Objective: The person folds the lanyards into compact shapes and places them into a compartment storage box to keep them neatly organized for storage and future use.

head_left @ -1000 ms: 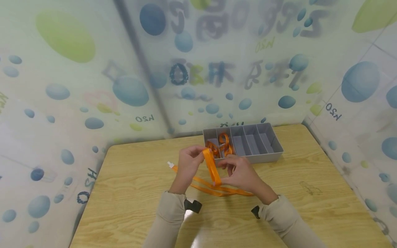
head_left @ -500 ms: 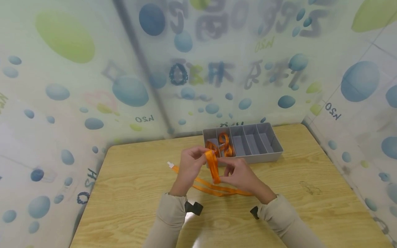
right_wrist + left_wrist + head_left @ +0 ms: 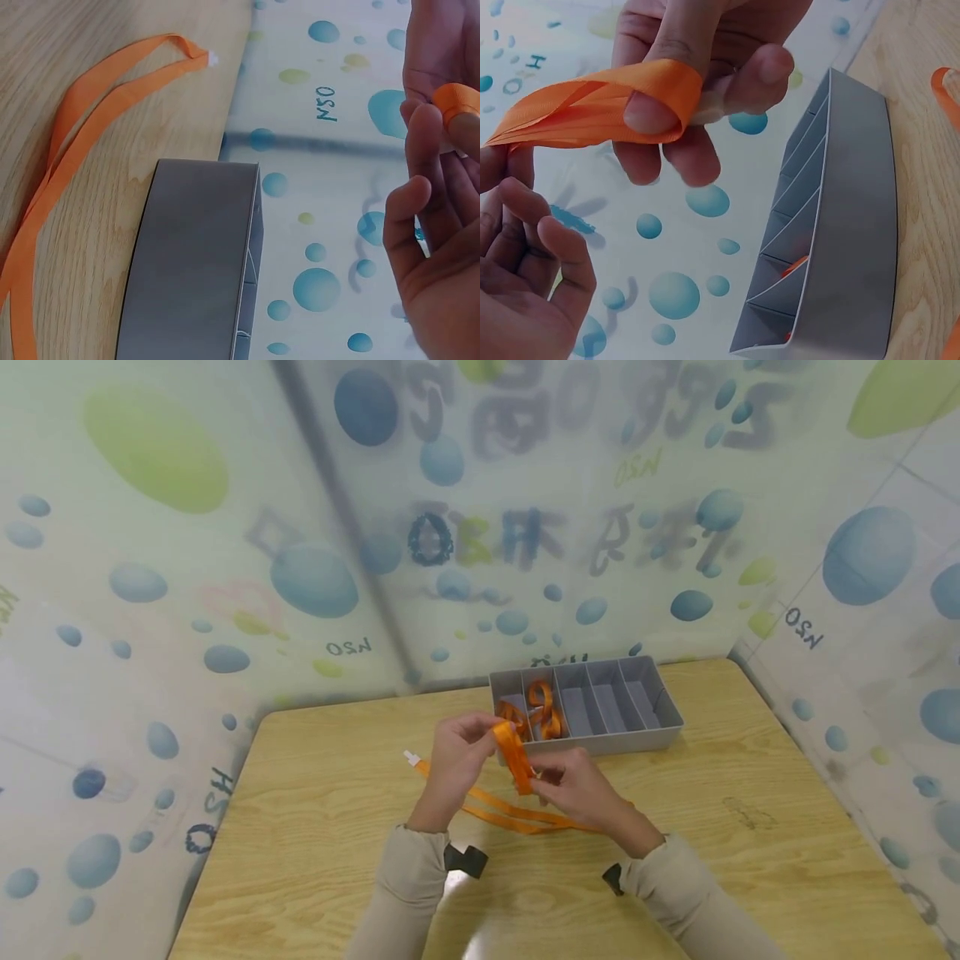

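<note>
A folded orange lanyard (image 3: pixel 513 758) is stretched as a flat, layered loop between both hands above the table. My left hand (image 3: pixel 454 764) pinches its upper end between thumb and fingers. My right hand (image 3: pixel 583 783) grips the lower end; in the left wrist view its thumb (image 3: pixel 649 116) goes through the loop, and a whitish piece (image 3: pixel 709 109) shows beside it. Below the hands, a second orange lanyard (image 3: pixel 517 820) lies lengthwise on the table, its white end (image 3: pixel 411 758) towards the left.
Behind the hands stands a grey divided box (image 3: pixel 622 742) near the wall. Its two leftmost compartments hold coiled orange lanyards (image 3: pixel 551 720); the other compartments show bare floors. A patterned wall (image 3: pixel 480 610) borders the wooden table (image 3: pixel 315 810) at the back.
My right fingers have shifted from beside the loop to its lower end, and that end has risen slightly. The left hand keeps its pinch with little movement.
</note>
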Demonstrator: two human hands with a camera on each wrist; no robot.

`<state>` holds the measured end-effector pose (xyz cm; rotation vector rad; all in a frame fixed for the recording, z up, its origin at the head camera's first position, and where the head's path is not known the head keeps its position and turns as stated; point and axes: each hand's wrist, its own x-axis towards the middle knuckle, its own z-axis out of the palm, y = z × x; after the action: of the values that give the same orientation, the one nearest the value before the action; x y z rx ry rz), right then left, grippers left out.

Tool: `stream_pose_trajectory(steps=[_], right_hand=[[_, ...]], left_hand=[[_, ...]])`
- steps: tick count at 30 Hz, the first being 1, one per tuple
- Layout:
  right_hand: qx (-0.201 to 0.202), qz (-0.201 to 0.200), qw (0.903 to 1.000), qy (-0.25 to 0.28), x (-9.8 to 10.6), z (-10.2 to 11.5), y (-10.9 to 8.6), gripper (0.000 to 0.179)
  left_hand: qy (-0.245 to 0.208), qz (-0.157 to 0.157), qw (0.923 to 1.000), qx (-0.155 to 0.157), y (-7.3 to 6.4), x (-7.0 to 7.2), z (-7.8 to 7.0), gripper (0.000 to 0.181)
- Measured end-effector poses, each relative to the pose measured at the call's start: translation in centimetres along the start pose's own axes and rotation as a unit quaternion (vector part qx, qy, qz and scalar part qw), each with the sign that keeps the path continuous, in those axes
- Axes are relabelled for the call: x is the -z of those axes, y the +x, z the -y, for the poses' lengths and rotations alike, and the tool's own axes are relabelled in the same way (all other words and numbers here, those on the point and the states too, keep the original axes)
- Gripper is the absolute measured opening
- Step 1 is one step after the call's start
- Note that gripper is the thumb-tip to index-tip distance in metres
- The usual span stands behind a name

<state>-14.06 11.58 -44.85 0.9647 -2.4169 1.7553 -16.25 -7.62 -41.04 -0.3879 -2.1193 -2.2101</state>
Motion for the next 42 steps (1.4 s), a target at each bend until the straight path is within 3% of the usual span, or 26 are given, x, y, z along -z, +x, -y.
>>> stream_pose_trajectory(steps=[7, 12, 19, 26, 37, 42], right_hand=[[0.003, 0.034, 0.9978, 0.057, -0.1, 0.1, -0.3, 0.019], [0.016, 0.07, 0.9908, 0.115, -0.1, 0.1, -0.5, 0.027], [0.025, 0.107, 0.9814, 0.157, 0.0, 0.3, -0.4, 0.029], [0.023, 0.109, 0.9797, 0.167, 0.0, 0.9, -0.5, 0.028], [0.045, 0.081, 0.9804, 0.174, -0.1, 1.3, -0.7, 0.03], [0.041, 0.057, 0.983, 0.17, -0.2, 1.1, -0.7, 0.023]], left_hand=[[0.015, 0.004, 0.9999, 0.0, 0.1, 0.5, -0.1, 0.012], [0.022, 0.011, 0.9997, 0.002, 0.1, 0.6, 0.0, 0.01], [0.052, 0.007, 0.9981, 0.031, 0.1, 0.7, 0.1, 0.008], [0.069, 0.031, 0.9966, 0.031, 0.1, 0.8, 0.7, 0.013], [0.102, 0.034, 0.9933, -0.041, -0.2, 0.3, 1.4, 0.016], [0.102, 0.044, 0.9935, -0.025, -0.4, -0.2, 1.8, 0.016]])
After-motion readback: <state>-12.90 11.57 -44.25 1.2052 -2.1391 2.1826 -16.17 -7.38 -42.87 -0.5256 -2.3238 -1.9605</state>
